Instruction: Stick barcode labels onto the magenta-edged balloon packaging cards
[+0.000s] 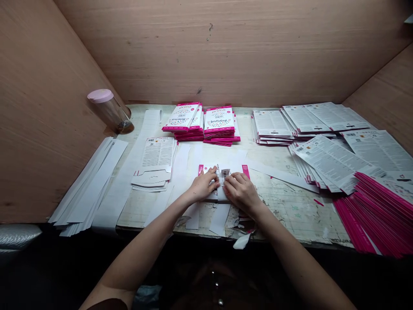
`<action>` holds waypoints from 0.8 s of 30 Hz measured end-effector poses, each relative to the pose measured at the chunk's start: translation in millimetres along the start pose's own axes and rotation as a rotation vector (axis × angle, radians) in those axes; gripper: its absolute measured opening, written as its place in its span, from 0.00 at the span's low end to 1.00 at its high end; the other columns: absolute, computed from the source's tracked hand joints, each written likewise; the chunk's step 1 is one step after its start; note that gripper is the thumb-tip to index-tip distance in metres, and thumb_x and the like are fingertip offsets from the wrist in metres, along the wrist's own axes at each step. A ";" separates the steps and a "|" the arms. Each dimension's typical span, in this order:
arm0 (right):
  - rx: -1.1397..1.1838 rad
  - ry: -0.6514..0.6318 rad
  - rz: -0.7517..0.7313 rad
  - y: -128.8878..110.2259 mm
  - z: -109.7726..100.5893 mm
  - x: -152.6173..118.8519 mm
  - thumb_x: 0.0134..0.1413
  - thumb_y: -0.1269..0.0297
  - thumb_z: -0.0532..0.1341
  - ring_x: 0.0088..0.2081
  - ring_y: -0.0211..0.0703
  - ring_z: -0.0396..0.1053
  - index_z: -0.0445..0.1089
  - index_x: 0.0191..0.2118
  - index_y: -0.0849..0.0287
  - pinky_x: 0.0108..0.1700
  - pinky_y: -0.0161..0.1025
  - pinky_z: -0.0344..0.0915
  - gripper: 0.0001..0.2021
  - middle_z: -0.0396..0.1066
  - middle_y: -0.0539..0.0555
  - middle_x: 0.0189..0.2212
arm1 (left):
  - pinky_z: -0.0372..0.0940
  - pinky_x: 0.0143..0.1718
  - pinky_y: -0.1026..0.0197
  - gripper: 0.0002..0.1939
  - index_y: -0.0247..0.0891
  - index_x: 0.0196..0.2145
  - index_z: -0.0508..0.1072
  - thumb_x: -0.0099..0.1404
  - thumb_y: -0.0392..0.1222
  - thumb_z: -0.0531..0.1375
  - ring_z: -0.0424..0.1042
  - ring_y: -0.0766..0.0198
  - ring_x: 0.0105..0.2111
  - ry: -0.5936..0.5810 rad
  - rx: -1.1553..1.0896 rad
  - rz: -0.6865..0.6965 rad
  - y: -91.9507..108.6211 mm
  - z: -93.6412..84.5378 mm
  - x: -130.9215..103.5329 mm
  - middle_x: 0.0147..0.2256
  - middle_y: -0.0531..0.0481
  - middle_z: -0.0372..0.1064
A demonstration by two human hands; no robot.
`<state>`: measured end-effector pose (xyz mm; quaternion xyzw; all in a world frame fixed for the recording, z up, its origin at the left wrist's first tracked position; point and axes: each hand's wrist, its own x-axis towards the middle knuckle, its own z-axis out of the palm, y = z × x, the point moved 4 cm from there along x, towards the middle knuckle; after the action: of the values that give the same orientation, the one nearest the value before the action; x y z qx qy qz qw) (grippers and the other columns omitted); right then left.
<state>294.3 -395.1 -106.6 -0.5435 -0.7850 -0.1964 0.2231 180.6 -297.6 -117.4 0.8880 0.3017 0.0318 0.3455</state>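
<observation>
A flat white and pink printed packet (245,170) lies sideways on the table in front of me, partly covered by both hands. At its middle is a small white barcode sticker (225,173), its near end beside my right fingertips. My right hand (241,190) is closed, fingers bent and pinched at the sticker. From the other side my left hand (205,184) grips the packet with curled fingers, its tips close to the sticker. The fingertips of both hands are partly hidden.
Stacked pink and white packets (220,120) stand at the back. Packets lie face-down (325,159) at right, beside a fanned pink pile (377,215). At left are unfolded packets (156,157), white paper strips (87,185) and a lidded bottle (111,111). Wooden walls (206,51) enclose the table.
</observation>
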 end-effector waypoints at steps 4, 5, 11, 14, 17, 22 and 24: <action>-0.026 0.037 -0.049 -2.4 1.6 0.1 0.59 0.74 0.56 0.39 0.49 0.63 0.71 0.31 0.60 0.43 0.47 0.61 0.08 0.71 0.57 0.31 | 0.50 0.64 0.45 0.04 0.39 0.33 0.68 0.67 0.38 0.56 0.48 0.51 0.67 0.001 0.004 -0.006 1.0 -0.5 -0.8 0.67 0.40 0.48; -0.015 0.043 -0.040 -2.0 2.5 0.0 0.59 0.74 0.56 0.39 0.49 0.63 0.70 0.30 0.59 0.43 0.46 0.61 0.09 0.71 0.57 0.30 | 0.50 0.64 0.45 0.03 0.40 0.33 0.68 0.67 0.38 0.56 0.48 0.51 0.67 -0.001 0.007 -0.006 1.4 -0.7 -0.9 0.67 0.41 0.48; 0.183 0.047 0.117 8.7 12.0 -1.0 0.59 0.73 0.55 0.36 0.47 0.62 0.68 0.30 0.59 0.39 0.44 0.63 0.08 0.70 0.56 0.30 | 0.46 0.66 0.45 0.04 0.39 0.33 0.68 0.67 0.38 0.56 0.49 0.51 0.66 -0.016 0.023 -0.016 4.2 -1.8 -1.2 0.67 0.41 0.48; 0.335 0.049 0.193 15.1 15.5 -2.0 0.59 0.72 0.55 0.36 0.46 0.63 0.67 0.32 0.57 0.38 0.44 0.63 0.07 0.69 0.56 0.31 | 0.44 0.66 0.43 0.04 0.39 0.33 0.68 0.67 0.38 0.56 0.49 0.50 0.66 -0.021 0.027 -0.024 5.0 -2.0 -1.3 0.67 0.41 0.48; 0.469 0.055 0.257 20.0 16.4 -2.6 0.58 0.73 0.55 0.36 0.46 0.63 0.66 0.32 0.57 0.38 0.43 0.64 0.07 0.68 0.55 0.31 | 0.43 0.66 0.42 0.04 0.39 0.33 0.68 0.68 0.38 0.55 0.50 0.50 0.66 -0.026 0.029 -0.026 4.8 -1.7 -1.0 0.67 0.42 0.47; 0.569 0.000 0.341 24.9 18.8 -2.5 0.57 0.72 0.55 0.35 0.46 0.63 0.66 0.33 0.57 0.37 0.43 0.63 0.05 0.67 0.55 0.31 | 0.43 0.66 0.41 0.04 0.39 0.33 0.68 0.67 0.38 0.55 0.49 0.50 0.67 -0.023 0.030 -0.020 3.4 -1.2 -0.4 0.67 0.43 0.47; 0.597 -0.012 0.375 27.3 20.1 -2.2 0.56 0.72 0.56 0.35 0.46 0.63 0.66 0.31 0.56 0.37 0.43 0.64 0.05 0.67 0.55 0.31 | 0.44 0.66 0.40 0.04 0.40 0.33 0.68 0.67 0.38 0.55 0.49 0.49 0.67 -0.023 0.027 -0.014 3.1 -1.0 -0.3 0.67 0.44 0.47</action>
<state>317.9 -376.6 -122.6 -0.5901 -0.6958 0.0893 0.3995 181.6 -299.0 -114.6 0.8909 0.3041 0.0152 0.3369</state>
